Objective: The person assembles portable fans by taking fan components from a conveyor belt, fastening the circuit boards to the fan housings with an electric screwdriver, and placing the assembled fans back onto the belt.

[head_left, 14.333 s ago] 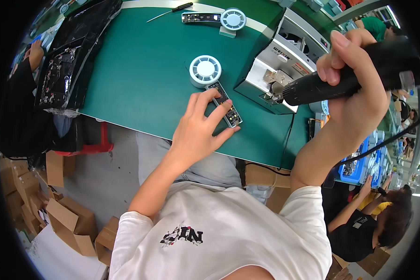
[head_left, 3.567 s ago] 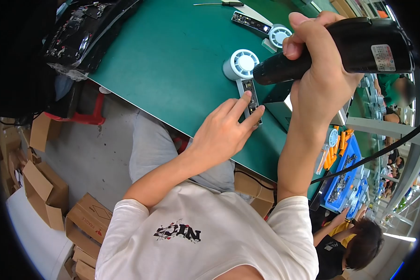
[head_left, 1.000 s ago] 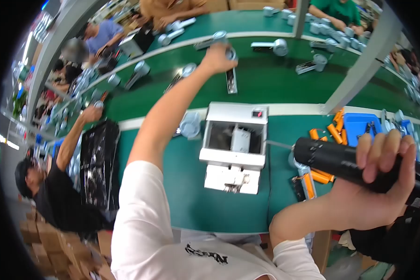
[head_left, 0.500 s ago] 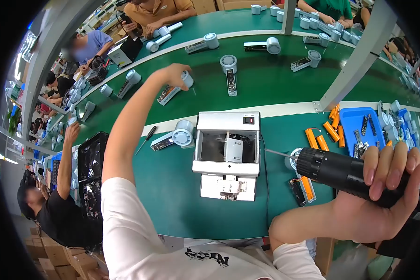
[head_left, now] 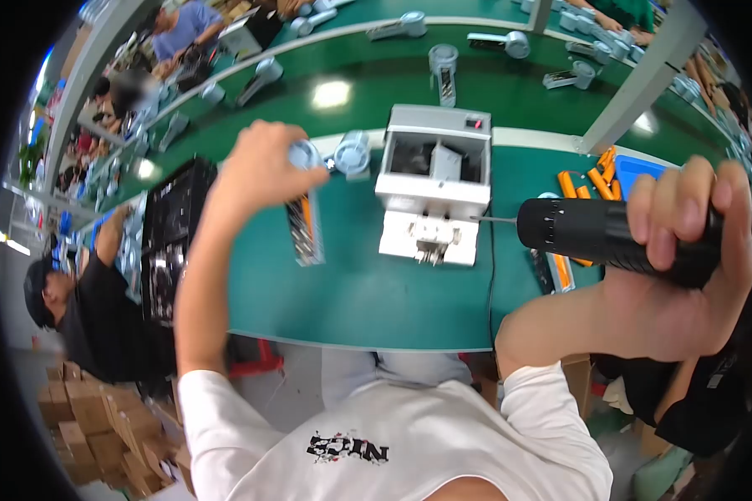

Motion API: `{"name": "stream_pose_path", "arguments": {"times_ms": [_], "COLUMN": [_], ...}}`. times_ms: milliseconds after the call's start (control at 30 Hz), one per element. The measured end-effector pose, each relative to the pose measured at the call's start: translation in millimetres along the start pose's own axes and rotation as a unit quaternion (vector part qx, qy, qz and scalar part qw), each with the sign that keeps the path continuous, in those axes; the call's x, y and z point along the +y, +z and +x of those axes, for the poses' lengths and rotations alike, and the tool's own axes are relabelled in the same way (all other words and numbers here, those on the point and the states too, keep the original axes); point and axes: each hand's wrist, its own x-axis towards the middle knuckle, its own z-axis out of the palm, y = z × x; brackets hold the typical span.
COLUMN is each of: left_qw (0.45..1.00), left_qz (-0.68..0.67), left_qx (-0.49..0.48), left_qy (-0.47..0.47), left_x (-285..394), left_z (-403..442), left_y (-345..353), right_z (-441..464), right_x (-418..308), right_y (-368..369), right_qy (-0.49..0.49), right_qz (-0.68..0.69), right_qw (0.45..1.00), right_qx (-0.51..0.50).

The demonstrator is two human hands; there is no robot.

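My left hand [head_left: 267,165] grips the round head of a light-blue handheld fan [head_left: 305,230] over the left part of the green table. Its open handle points toward me and shows an orange cell and dark parts. My right hand [head_left: 685,225] is wrapped round a black electric screwdriver [head_left: 572,224], whose thin bit points left toward the silver machine [head_left: 436,196]. Another fan [head_left: 352,154] lies on the table just left of that machine. One more open fan handle with an orange cell [head_left: 563,271] lies below the screwdriver, partly hidden by it.
Orange cells [head_left: 597,182] and a blue tray [head_left: 639,169] are at the right. Several fans lie on the green belt [head_left: 351,104] behind the machine. A black tray [head_left: 165,242] and a co-worker [head_left: 92,326] are at the left. A metal post [head_left: 643,79] rises at the back right.
My left hand has come back from the belt to the near table with a fan in it. The view has shifted, and the screwdriver is still in my right hand.
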Motion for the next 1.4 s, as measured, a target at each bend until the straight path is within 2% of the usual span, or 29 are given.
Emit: {"name": "stream_pose_path", "arguments": {"times_ms": [33,100,167,200,233,300,367,500,600,633,733,933,1200,1400], "left_qw": [0.997,0.992,0.984,0.98,0.974,0.969,0.964,0.928,0.936,0.934,0.942,0.945,0.956,0.967], "left_qz": [-0.067,-0.101,-0.116,-0.111,-0.105,-0.125,-0.134,-0.235,-0.174,-0.235,-0.269,-0.253,-0.218,-0.203], "left_qx": [-0.008,-0.008,-0.022,-0.023,-0.024,0.013,0.052,0.13,0.274,0.249,0.199,0.206,0.196,0.147], "left_qy": [-0.035,-0.079,-0.135,-0.166,-0.198,-0.213,-0.226,-0.26,-0.134,-0.103,-0.032,-0.023,0.022,0.041], "left_x": [18.2,41.0,62.0,72.1,78.3,80.4,84.1,95.7,99.0,101.3,107.6,104.6,98.6,99.1], "left_z": [-32.0,-78.4,-97.5,-102.0,-107.1,-114.2,-118.7,-138.3,-173.8,-190.4,-213.8,-217.2,-205.7,-203.6], "left_y": [8.0,45.0,64.4,66.9,70.3,81.6,87.8,85.6,98.1,102.5,114.7,141.6,126.5,121.1], "right_z": [0.0,0.8,2.3,-0.8,-8.4,-10.0,-12.9,-12.9,-15.9,-17.1,-23.9,-29.0,-35.4,-20.9], "right_x": [6.4,19.3,34.6,48.3,54.4,69.2,82.0,101.4,109.1,110.8,110.1,100.9,86.8,81.5], "right_y": [3.7,11.0,25.6,32.5,48.5,59.4,66.6,71.6,73.3,74.1,80.9,84.2,85.4,64.2], "right_qy": [0.006,0.009,0.06,0.032,0.061,0.077,0.043,0.025,0.039,0.041,0.072,0.116,0.137,0.118], "right_qz": [-0.035,-0.107,-0.055,-0.056,-0.064,-0.088,-0.112,-0.108,-0.137,-0.15,-0.164,-0.184,-0.186,-0.055], "right_qw": [0.999,0.988,0.988,0.988,0.993,0.991,0.991,0.994,0.989,0.987,0.984,0.973,0.966,0.977], "right_qx": [-0.037,-0.113,-0.135,-0.144,-0.079,-0.065,-0.051,-0.02,-0.03,-0.038,-0.026,-0.082,-0.114,-0.168]}}
